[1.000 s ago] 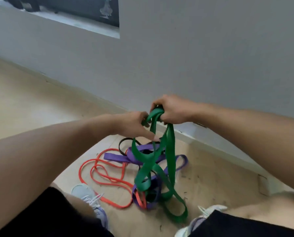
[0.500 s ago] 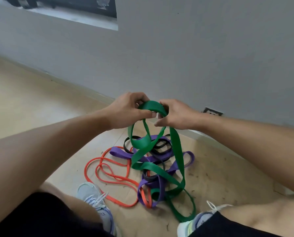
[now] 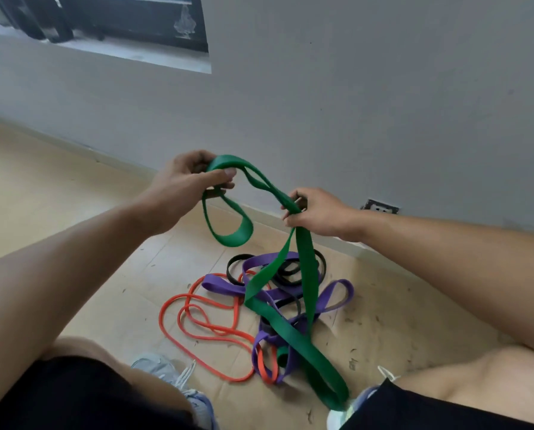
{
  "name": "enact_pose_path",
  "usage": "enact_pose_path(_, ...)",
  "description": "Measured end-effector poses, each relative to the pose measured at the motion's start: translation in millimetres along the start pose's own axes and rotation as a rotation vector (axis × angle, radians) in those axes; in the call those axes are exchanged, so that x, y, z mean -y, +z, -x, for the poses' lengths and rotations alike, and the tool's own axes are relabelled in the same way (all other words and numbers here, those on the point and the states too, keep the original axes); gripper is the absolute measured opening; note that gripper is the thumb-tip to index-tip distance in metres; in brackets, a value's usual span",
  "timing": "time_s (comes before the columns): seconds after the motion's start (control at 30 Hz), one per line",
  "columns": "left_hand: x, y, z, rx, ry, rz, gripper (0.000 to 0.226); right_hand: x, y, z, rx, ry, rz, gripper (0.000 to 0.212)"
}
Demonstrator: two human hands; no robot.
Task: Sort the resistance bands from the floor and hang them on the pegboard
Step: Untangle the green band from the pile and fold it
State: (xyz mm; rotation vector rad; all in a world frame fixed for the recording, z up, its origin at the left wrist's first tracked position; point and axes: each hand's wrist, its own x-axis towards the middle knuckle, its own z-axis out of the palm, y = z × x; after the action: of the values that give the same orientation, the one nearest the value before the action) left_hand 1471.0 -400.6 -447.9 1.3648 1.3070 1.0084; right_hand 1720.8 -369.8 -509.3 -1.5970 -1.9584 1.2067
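On the floor (image 3: 110,212) by the wall, from the head view, the sorting looked barely begun. Only the green band (image 3: 303,268) was partly up in my grip; its lower loops trailed down across the heap and ended near my right shoe (image 3: 341,417). The purple band (image 3: 334,296), the black band (image 3: 278,271) and the orange band (image 3: 203,327) lay tangled together on the floor between my feet, the orange one spread widest toward my left shoe (image 3: 172,373). No pegboard showed anywhere, so I judged that nothing had been hung and that every band remained to be separated and carried over.

My left hand (image 3: 188,178) was raised in front of the wall, fingers and thumb curled round the top fold of the green band, with a short loop hanging free beneath it. My right hand (image 3: 318,212) sat lower and well apart from the left, pinching the same band where two strands crossed. Between the two hands the band sagged in a shallow twisted arc. Both forearms reached forward over my knees.
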Motion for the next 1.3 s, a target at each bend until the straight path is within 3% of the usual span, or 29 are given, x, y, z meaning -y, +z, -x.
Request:
enact_pose_path(0.17, 19.7, -26.8, 4.3, 0.199, -0.164, -0.256, 0.040, 24.9, -12.7, 10.1, -0.030, -0.045, -0.087, 0.041)
enact_pose_path(0.3, 12.9, -8.7, 10.8, 0.368, -0.148, -0.307, 0.067, 60.6, -6.3, 19.5, -0.130, -0.229, -0.042, 0.036)
enact_pose_path(0.47, -2.6, 17.1, 10.9, 0.285, 0.022, -0.372, 0.051, 80.3, -5.1, 24.8, -0.092, -0.315, -0.034, 0.038)
enact_pose_path(0.6, -4.7, 19.7, 11.7, 0.247, 0.107, -0.415, 0.051, 60.8, -4.6, 22.7, 0.011, -0.215, -0.029, 0.053)
enact_pose_path(0.77, -12.8, 24.7, 15.7, 0.209, 0.137, -0.202, 0.038, 29.0, 23.4, 24.1, 0.212, -0.131, 0.126, 0.027)
enact_pose_path(0.9, -19.4, 20.2, 12.6, 0.114, 0.142, 0.179, 0.027, 12.8, 26.9, 20.2, 0.270, -0.055, 0.024, 0.015)
enact_pose_path(0.97, -19.7, 13.3, 11.4, 0.074, 0.116, 0.260, 0.030, 11.6, 23.6, 17.4, 0.247, -0.018, -0.072, 0.010)
enact_pose_path(1.1, -19.8, 4.8, 14.8, 0.056, 0.014, 0.362, 0.029, 12.3, 24.3, 11.8, 0.252, 0.030, -0.097, 0.028)
enact_pose_path(1.3, -23.5, 14.1, 16.9, 0.180, -0.040, 0.556, 0.025, 12.7, 33.5, 15.3, 0.198, 0.019, -0.154, 0.051)
